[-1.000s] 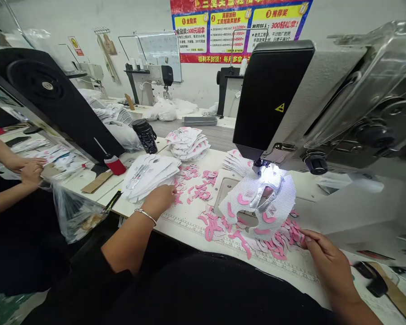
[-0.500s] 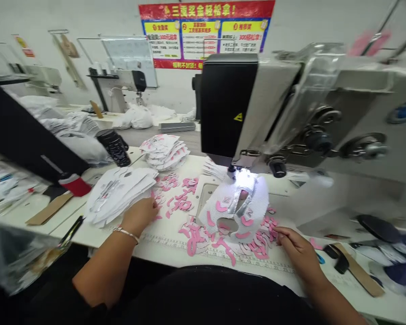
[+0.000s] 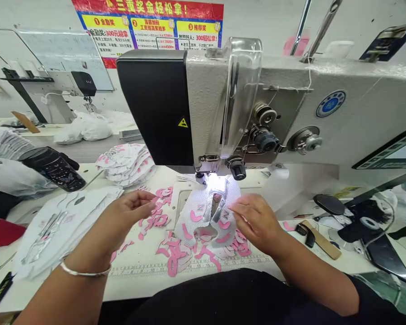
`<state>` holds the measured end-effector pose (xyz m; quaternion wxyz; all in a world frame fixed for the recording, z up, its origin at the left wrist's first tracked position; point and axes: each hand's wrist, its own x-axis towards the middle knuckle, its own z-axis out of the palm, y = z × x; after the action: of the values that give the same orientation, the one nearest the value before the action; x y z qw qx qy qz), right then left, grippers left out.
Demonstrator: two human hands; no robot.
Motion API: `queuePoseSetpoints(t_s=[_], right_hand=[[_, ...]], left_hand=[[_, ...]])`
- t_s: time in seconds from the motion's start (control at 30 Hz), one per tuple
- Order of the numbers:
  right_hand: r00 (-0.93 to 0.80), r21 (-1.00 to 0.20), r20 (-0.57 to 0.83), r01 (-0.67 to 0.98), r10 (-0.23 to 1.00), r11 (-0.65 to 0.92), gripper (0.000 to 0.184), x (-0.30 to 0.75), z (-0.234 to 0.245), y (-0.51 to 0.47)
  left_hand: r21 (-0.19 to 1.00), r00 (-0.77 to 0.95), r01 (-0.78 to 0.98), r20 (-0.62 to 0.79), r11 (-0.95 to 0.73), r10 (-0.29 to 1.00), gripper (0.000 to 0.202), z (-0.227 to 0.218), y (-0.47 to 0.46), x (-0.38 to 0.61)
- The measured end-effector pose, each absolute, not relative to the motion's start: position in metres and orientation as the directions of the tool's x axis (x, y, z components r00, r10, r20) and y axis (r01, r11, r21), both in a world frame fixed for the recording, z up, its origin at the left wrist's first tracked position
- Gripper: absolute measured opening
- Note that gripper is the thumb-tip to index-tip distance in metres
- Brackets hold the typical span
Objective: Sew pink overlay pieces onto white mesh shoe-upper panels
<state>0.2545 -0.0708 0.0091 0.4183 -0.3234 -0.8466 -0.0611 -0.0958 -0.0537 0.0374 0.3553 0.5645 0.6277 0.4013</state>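
A white panel [image 3: 205,217] bearing curved pink patches lies on the counter [image 3: 131,282], its far end under the lit head of the sewing machine [image 3: 208,90] and its cut-out end toward the person. The step in hand looks to be a pause at the needle for handling small pieces rather than stitching, though the glare hides whether the needle is down. The right hand [image 3: 259,221] is at the panel's right edge with its fingers stretched forward and close together; whether they press on the panel, pinch something or hover just beside it, I cannot tell. The left hand [image 3: 122,219] is raised beside the loose pink pieces [image 3: 160,220], thumb and forefinger nearly meeting at the tips, and I cannot tell whether a piece is caught between them. More pink cut-outs [image 3: 172,261] lie heaped at the panel's near edge, and a stack of white panels [image 3: 64,219] lies to the left, beyond the left wrist. As I judge it, the next move calls for a light, exact touch: panel kept flat, any small piece lined up squarely, and fingertips clear of the needle.
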Motion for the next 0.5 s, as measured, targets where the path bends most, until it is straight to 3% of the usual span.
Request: queuePoseSetpoints(t_s=[0.07, 0.17, 0.5], right_hand=[[-0.497, -0.087, 0.725, 0.619, 0.476, 0.780, 0.028, 0.236, 0.018, -0.061], [-0.514, -0.033, 0.717, 0.649, 0.470, 0.760, 0.028, 0.216, 0.018, -0.048], [-0.384, -0.103, 0.827, 0.615, 0.410, 0.782, 0.025, 0.213, -0.003, -0.029]], left_hand=[[0.966, 0.046, 0.259, -0.018, 0.006, 0.999, 0.033, 0.051, -0.050, -0.066], [0.984, 0.136, 0.175, 0.015, -0.039, 0.991, 0.031, 0.059, -0.042, -0.029], [0.991, 0.153, 0.126, 0.020, -0.039, 0.988, 0.022, 0.046, -0.025, 0.015]])
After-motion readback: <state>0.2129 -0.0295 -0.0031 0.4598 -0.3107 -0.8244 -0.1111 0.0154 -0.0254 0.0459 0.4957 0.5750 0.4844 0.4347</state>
